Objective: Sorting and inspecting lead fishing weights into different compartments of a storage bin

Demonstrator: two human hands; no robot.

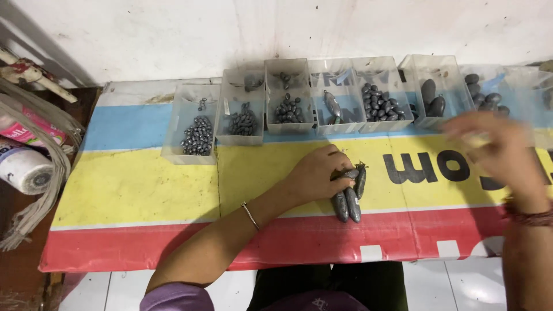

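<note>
1. Tabletop [132, 190]: a flat board covered with a printed sheet in blue, yellow and red bands, with a white wall behind its far edge.
2. Left hand [315, 173]: rests on the yellow band near the middle of the tabletop, a thin metal bangle on the wrist. Its grip is closed loosely over the upper ends of a small cluster of weights.
3. Dark grey, elongated, torpedo-shaped metal sinkers [349, 193]: about four, lying side by side on the tabletop, partly under the left fingers, reaching toward the red band at the near edge.
4. Right hand [496, 151]: raised above the right part of the tabletop, in front of the right-hand trays, blurred by motion. Whether its grip holds anything cannot be told; a beaded band sits on the wrist.
5. Row of clear, square plastic trays [288, 124]: set along the far edge over the blue band. From the left they hold small round dark beads [197, 137], then progressively larger oval weights, and one long weight [332, 105] in a middle tray.
6. Large dark egg-shaped weights [432, 99]: in the trays near the far right corner, the biggest of the set.
7. State of sorting: most weights already lie in trays by size; the elongated cluster under the left hand sits loose on the tabletop, outside any tray.
8. Beyond the left edge: a white roll [26, 170] and pale woven straps [40, 124].
</note>
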